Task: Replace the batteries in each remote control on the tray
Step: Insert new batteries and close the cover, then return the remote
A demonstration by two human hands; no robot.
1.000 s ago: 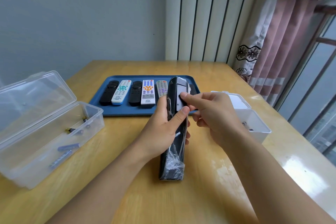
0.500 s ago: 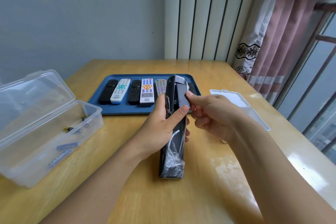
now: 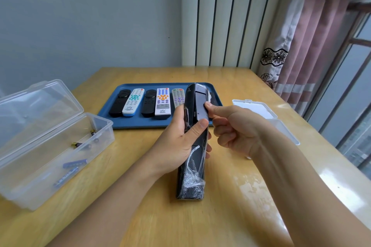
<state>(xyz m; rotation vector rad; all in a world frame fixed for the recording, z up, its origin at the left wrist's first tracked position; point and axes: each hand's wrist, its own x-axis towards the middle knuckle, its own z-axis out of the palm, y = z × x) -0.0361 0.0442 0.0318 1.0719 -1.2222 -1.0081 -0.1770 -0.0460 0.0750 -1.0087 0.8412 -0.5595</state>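
Note:
A long black remote (image 3: 191,176), partly wrapped in clear film, stands tilted with its lower end on the table. My left hand (image 3: 178,144) grips its middle, thumb across the back. My right hand (image 3: 230,126) pinches the grey battery cover (image 3: 199,106) near the remote's top end. Behind them a blue tray (image 3: 112,114) holds several remotes side by side: black, white with teal buttons, black, white with orange buttons, and a grey one partly hidden by the held remote.
An open clear plastic box (image 3: 60,166) at the left holds several batteries. A second clear box (image 3: 281,126) with its lid open sits at the right, mostly behind my right arm. The wooden table (image 3: 230,216) ends at a window and curtain on the right.
My right hand has drawn back slightly to the right on the battery cover, and more of the cover shows on the remote's back. My left hand keeps the same grip.

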